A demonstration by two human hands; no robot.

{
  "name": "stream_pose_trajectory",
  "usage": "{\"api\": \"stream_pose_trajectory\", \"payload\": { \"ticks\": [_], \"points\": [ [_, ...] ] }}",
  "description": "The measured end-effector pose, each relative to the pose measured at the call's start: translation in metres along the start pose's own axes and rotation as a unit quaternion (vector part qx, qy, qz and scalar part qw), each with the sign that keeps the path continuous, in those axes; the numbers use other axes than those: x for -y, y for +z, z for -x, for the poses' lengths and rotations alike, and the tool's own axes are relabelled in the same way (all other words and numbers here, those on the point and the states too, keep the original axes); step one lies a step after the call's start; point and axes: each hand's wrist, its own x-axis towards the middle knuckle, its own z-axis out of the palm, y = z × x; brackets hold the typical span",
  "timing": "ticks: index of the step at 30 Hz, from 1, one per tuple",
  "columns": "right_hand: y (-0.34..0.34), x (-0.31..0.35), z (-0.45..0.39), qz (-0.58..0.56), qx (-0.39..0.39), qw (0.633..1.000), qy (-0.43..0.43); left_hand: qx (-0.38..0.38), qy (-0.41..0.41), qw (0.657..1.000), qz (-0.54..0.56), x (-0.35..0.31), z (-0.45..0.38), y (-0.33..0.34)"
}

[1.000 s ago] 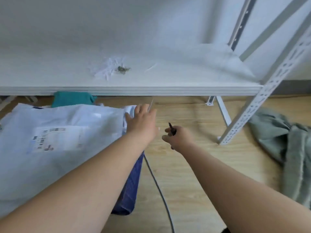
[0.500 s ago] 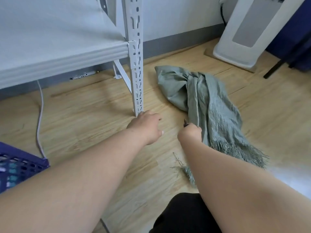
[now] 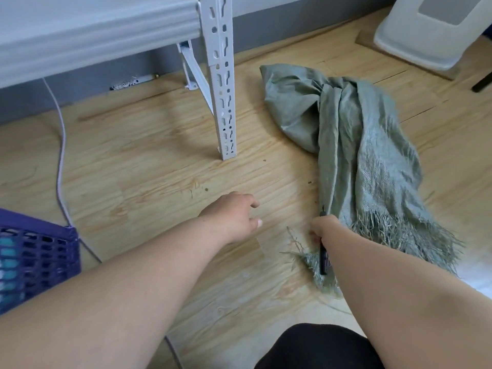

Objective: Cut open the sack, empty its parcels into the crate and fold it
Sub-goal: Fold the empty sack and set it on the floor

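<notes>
A grey-green woven sack (image 3: 356,145) lies crumpled and flat on the wooden floor at the right, its frayed cut edge toward me. My right hand (image 3: 323,229) rests at that frayed edge, shut on a thin dark cutter (image 3: 323,258) whose body runs back along my wrist. My left hand (image 3: 234,215) hovers over bare floor left of the sack, fingers loosely curled, holding nothing. A corner of the purple slotted crate (image 3: 40,251) shows at the far left with parcels inside.
A white metal shelf leg (image 3: 222,83) stands on the floor between crate and sack, with the shelf board (image 3: 93,30) above. A pale cable (image 3: 61,145) runs down to the crate. A white appliance base (image 3: 426,30) sits at top right. My dark-clothed knee (image 3: 316,347) is at the bottom.
My view swung right from the parcels in the crate to the sack on the floor. Both hands moved with it; the right hand now sits at the sack's frayed edge.
</notes>
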Motion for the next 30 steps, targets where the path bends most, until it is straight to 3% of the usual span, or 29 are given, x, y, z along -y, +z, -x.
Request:
{"api": "stream_pose_trajectory", "payload": {
  "ticks": [4, 9, 12, 20, 23, 26, 30],
  "points": [
    [0.013, 0.022, 0.024, -0.116, -0.021, 0.993, -0.022, 0.009, -0.021, 0.999, 0.025, 0.029, 0.006, 0.003],
    [0.026, 0.059, 0.047, -0.295, -0.085, 0.949, -0.075, -0.008, -0.033, 0.996, 0.079, 0.059, 0.022, -0.01],
    [0.044, 0.067, 0.092, -0.356, -0.072, 0.926, -0.103, -0.007, -0.064, 0.989, 0.135, 0.076, 0.036, -0.013],
    [0.063, 0.068, 0.22, -0.237, -0.065, 0.965, -0.095, -0.021, -0.126, 0.954, 0.269, 0.08, 0.114, -0.032],
    [0.051, 0.051, 0.27, -0.138, -0.085, 0.983, -0.083, 0.002, -0.154, 0.939, 0.307, 0.069, 0.166, -0.043],
    [0.02, 0.037, 0.316, -0.074, -0.155, 0.983, -0.069, 0.017, -0.172, 0.934, 0.314, 0.05, 0.216, -0.065],
    [-0.055, 0.031, 0.374, -0.095, -0.247, 0.963, -0.055, 0.028, -0.172, 0.942, 0.287, 0.015, 0.263, -0.104]
  ]
}}
